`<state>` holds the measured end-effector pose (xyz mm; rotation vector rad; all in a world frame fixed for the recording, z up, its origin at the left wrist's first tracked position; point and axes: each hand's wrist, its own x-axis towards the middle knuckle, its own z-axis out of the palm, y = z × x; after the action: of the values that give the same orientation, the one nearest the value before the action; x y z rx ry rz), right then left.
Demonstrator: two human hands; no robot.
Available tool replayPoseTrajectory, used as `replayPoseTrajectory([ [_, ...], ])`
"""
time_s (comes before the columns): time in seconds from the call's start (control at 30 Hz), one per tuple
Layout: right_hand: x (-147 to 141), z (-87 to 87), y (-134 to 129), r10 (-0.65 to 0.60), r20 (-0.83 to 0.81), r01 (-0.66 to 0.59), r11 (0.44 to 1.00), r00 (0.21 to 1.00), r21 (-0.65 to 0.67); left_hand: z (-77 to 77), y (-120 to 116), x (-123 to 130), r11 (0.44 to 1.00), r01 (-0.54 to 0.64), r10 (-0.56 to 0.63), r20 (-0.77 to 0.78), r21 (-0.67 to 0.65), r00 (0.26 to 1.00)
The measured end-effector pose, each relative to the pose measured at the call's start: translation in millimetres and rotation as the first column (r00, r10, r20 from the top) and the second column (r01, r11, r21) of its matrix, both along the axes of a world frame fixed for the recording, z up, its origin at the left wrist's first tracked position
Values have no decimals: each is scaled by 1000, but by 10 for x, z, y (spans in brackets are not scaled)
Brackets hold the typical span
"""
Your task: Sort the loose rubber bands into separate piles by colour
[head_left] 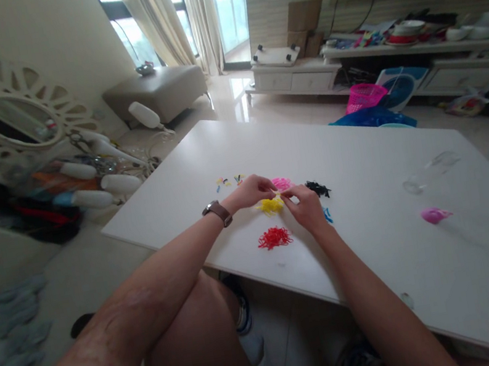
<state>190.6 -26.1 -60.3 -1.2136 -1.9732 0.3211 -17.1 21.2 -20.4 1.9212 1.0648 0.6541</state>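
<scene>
My left hand (259, 189), with a watch on its wrist, and my right hand (303, 203) meet over the table. Both are closed in a pinch, fingertips close together, on what looks like a small yellow rubber band (278, 193); the fingers partly hide it. Just beneath lies a pile of yellow rubber bands (271, 206). Pink rubber bands (282, 183) are heaped behind the fingertips. Black rubber bands (317, 188) and partly covered blue ones (327, 215) lie by my right hand. Closer to me is a red heap (274, 238).
Small mixed-colour pieces (225, 182) lie on the white table (169, 183) left of the piles. To the right are a clear jar (430, 172) on its side and a purple-pink object (435, 214). Beyond the table stand a pink basket (365, 96) and a low cabinet (297, 79).
</scene>
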Motion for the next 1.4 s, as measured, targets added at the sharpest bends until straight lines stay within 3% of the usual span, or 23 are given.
replayPoseTrajectory([
  [0.23, -39, -112, 25, 60, 113, -55, 998, 992, -41, -23, 23, -144, 998, -53, 53, 7, 23, 999],
  [0.37, -45, -131, 30, 22, 150, -19, 1000, 988, -23, -33, 25, -166, 999, -41, 42, -46, 20, 998],
  [0.77, -55, -82, 10, 109, -105, -114, 992, 989, -49, 12, -15, -30, 996, 50, -45, 71, -70, 996],
  [1.1, -45, -42, -4, 40, -204, -43, 999, 978, -11, 11, -8, -30, 997, 46, -41, 71, -66, 997],
  [1.17, -35, -54, 12, 26, -207, -29, 999, 978, -13, 20, 61, -141, 998, -50, 51, 50, -31, 997],
  [1.23, -28, -79, 32, 21, -194, -26, 999, 981, -25, 28, 150, -310, 966, -258, 258, 23, 20, 966],
  [1.27, -26, -94, 41, 21, -180, -28, 999, 983, -36, 29, 191, -408, 916, -398, 397, 11, 45, 918],
  [1.33, -26, -129, 58, 27, -157, -37, 997, 987, -61, 15, 249, -608, 767, -635, 640, -39, 92, 767],
  [1.4, -29, -164, 69, 33, -146, -45, 996, 989, -82, -27, 263, -782, 655, -750, 756, -98, 90, 648],
])
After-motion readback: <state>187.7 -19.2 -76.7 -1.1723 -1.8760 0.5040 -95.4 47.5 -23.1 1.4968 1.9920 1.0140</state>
